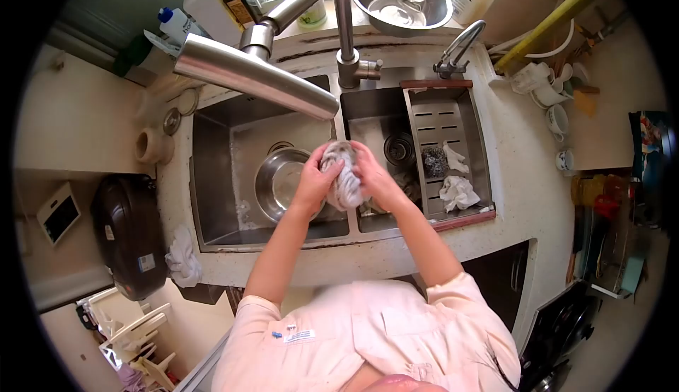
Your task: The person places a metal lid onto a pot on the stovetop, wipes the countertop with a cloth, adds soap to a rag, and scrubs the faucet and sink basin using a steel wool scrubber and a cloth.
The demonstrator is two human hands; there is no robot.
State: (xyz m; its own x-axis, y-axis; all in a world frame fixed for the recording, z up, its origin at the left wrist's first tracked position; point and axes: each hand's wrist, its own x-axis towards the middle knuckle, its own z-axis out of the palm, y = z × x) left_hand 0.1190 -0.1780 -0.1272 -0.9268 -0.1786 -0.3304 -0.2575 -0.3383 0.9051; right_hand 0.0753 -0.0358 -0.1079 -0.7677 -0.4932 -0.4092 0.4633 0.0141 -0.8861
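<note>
Both hands hold a bunched, whitish-grey wet cloth (344, 178) over the divider between the two sink basins. My left hand (315, 180) has its fingers and thumb closed on the cloth's left side. On the right side, my right hand (376, 178) is wrapped round the same cloth. Below my left hand, a round metal bowl (272, 185) sits in the left basin (216, 166), partly hidden by my hand and wrist. A drain (399, 149) shows in the right basin, to the right of my right hand.
A large faucet (262, 77) reaches over the left basin. At the right, a slotted tray (438, 130) holds a dark scrubber (434, 161) and crumpled white cloths (458, 193). A steel bowl (401, 21) and bottles (211, 7) stand behind the sink. Another cloth (184, 258) lies at the left counter edge.
</note>
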